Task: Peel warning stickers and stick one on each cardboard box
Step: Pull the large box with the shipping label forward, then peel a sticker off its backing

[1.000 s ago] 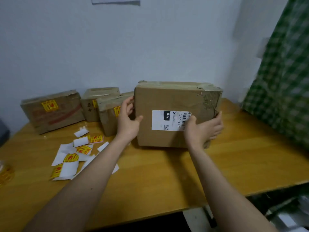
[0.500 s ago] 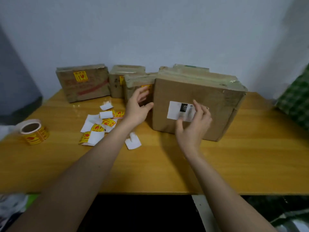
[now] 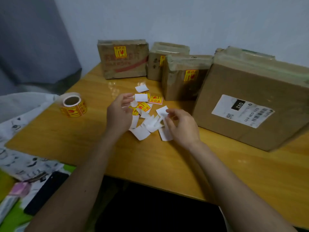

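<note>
Head view: both hands (image 3: 119, 114) over sticker scraps (image 3: 143, 129)

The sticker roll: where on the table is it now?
In the head view, the sticker roll stands near the table's left edge, left of the left hand and the paper scraps.

Both bare forearms reach forward, hands close together over the surface.

The left hand (image 3: 119, 114) is raised with its back toward the camera, fingers loosely curled and the thumb near the fingertips; whether that grip pinches anything cannot be told. The right hand (image 3: 181, 125) sits just beside it, a little nearer the body, back of the hand up, its fingers (image 3: 170, 112) bent inward with thumb and forefinger drawn together toward the left grip. Both wrists are nearly straight, and the forearms angle inward from the lower corners, unsleeved.
</note>
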